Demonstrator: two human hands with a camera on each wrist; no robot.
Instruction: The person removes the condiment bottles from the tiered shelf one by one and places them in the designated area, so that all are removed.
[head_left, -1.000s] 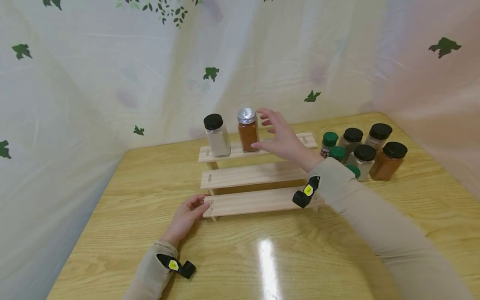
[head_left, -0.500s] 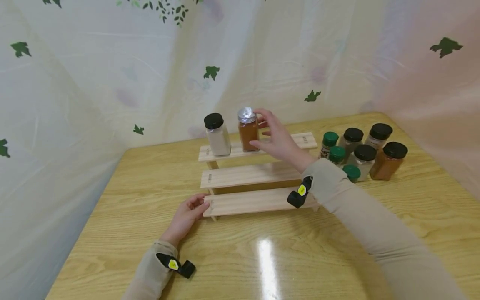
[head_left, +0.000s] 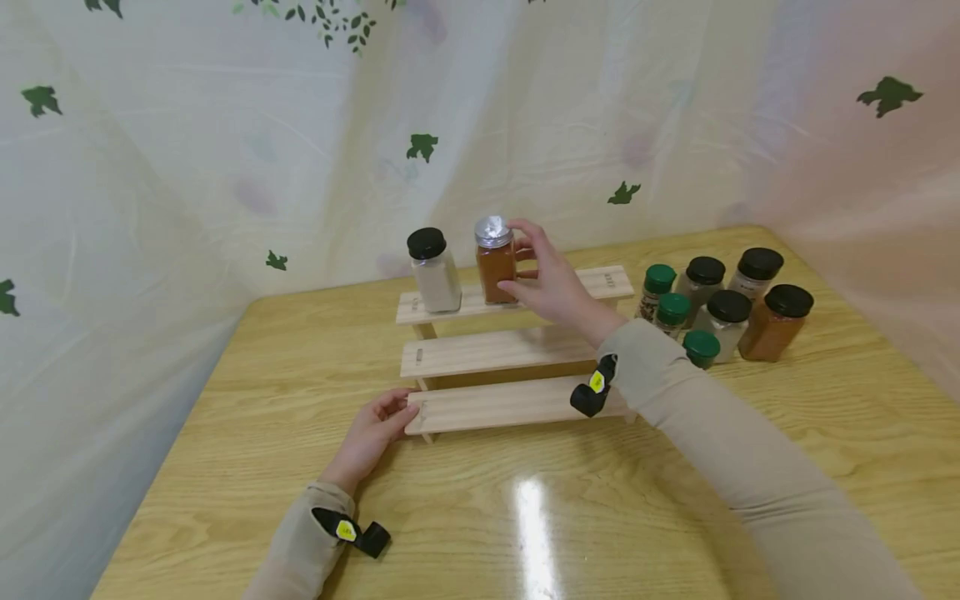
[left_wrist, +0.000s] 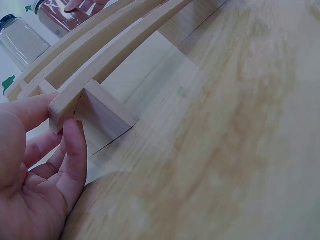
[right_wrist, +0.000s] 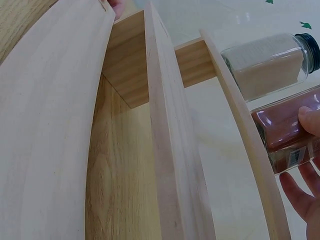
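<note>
A three-tier wooden spice rack (head_left: 480, 354) stands on the table. My left hand (head_left: 375, 433) pinches the left end of its lowest shelf, with thumb above and fingers below in the left wrist view. On the top shelf, a silver-lidded spice jar (head_left: 497, 271) of orange-brown powder stands upright. My right hand (head_left: 553, 279) holds this jar from its right side; the thumb (right_wrist: 309, 120) lies against the glass, while some fingertips are hidden behind it. Just left of it, apart, stands a black-lidded jar (head_left: 437, 279) of pale powder.
Right of the rack, several spice jars stand close together: green-lidded ones (head_left: 673, 310) and black-lidded ones (head_left: 776, 325). A white curtain (head_left: 315, 167) with green leaf prints hangs behind the wooden table (head_left: 247, 433).
My right hand has moved left onto the silver-lidded jar and closed its fingers about it. The jar stays in place, and my left hand has not moved.
</note>
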